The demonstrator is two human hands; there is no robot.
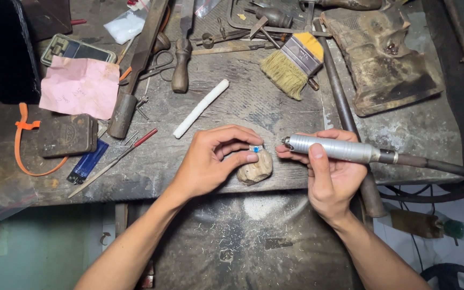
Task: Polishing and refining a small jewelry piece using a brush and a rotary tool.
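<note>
The left hand [210, 161] pinches a small ring [255, 148] with a blue stone between thumb and forefinger, bracing it on top of a worn wooden peg [254, 169] that juts from the bench [275, 113] edge. The right hand [331, 174] is clenched around a silver rotary handpiece [331, 149], held like a pen. Its tip points at the ring, just beside the left fingertips [252, 157]. A flexible shaft [436, 165] trails away from the back of the handpiece, on the side opposite the grip.

Hazards, judged from this position:

- Tip close to fingertips. If the tool skips off the metal, it would likely strike the left thumb or forefinger.
- Small pinch area. The ring is held only by two fingertips; tool torque could spin or throw it out of the grip.
- Stone exposure. The tip approaches near the blue stone; a slight angle error could scratch or loosen it.
- Shaft drag. Pull from the trailing shaft could tilt the handpiece off line.

Beyond the grip lie a brush [292, 65], a white stick [201, 108] and pink paper [80, 87], all well apart.
</note>
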